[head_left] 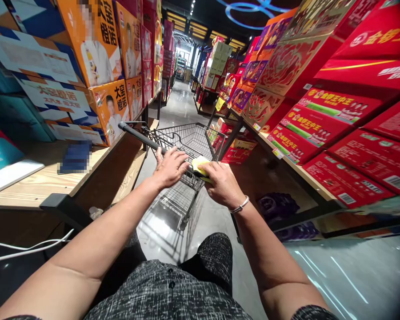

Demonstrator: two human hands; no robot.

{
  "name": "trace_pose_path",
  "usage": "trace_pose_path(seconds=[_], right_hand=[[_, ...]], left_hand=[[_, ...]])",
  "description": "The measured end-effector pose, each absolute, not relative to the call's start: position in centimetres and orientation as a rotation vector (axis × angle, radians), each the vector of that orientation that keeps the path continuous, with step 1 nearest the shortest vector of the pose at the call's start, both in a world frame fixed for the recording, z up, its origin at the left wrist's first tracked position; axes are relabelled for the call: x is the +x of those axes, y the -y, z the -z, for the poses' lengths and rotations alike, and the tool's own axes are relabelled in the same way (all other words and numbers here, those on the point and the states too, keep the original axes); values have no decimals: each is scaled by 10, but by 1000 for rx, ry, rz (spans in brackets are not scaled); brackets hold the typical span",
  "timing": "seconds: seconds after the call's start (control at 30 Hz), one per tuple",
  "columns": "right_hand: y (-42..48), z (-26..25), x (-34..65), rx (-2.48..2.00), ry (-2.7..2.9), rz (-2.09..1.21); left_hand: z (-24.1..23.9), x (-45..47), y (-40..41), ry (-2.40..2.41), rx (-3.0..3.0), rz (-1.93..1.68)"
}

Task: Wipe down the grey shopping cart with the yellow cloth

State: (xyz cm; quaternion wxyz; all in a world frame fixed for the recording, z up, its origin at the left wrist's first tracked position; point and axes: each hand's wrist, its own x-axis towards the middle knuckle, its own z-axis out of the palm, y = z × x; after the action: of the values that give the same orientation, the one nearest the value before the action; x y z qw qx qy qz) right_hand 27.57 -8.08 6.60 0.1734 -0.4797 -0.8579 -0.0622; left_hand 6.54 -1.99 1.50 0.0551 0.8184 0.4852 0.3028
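A shopping cart [193, 133] with a dark wire basket stands in front of me, its black handle bar [138, 135] slanting from upper left to lower right. My left hand [171, 166] lies over the middle of the bar, fingers stretched out flat and thumb raised. At the bar's right end, my right hand [220, 182] has its fingers closed on a yellow cloth [200, 163], pressed against the bar. A bracelet [240, 204] circles my right wrist. The cart's basket shows only bare wire mesh. Part of the cloth is hidden under my right fingers.
Orange drink cartons [105, 111] are stacked on a wooden shelf [103, 158] at left, near a blurred dark blue item [75, 156]. Red boxes [320, 120] crowd the right shelf. White cables [30, 249] hang at lower left. A grey-floored aisle [183, 95] runs ahead.
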Motion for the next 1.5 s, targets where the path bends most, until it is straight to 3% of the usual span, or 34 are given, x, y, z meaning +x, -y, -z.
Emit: trace_pose_path(seconds=[0.17,0.27,0.47,0.7,0.87,1.13,1.27,1.5], right_hand=[[77,-47,280,-829,2271,-153],[76,-26,290,-727,2178,-144],[43,27,319,-914,2006,39],[-14,70,377,-1593,1906,71],[-7,60,355,-1743,1788,61],[29,24,274,-1220,2054,-312],[23,23,282,-1311,2171,-144],[-4,34,352,-1882,2066,196]], left_hand=[[-13,76,32,-1219,2487,-1048],[-8,62,27,-1209,2528,-1056],[-7,39,19,-1235,2496,-975],[-9,19,15,-1329,2368,-953],[-25,19,28,-1473,2356,-866],[-44,47,56,-1694,2617,-710],[-32,44,53,-1703,2677,-682],[-19,17,22,-1790,2617,-823]])
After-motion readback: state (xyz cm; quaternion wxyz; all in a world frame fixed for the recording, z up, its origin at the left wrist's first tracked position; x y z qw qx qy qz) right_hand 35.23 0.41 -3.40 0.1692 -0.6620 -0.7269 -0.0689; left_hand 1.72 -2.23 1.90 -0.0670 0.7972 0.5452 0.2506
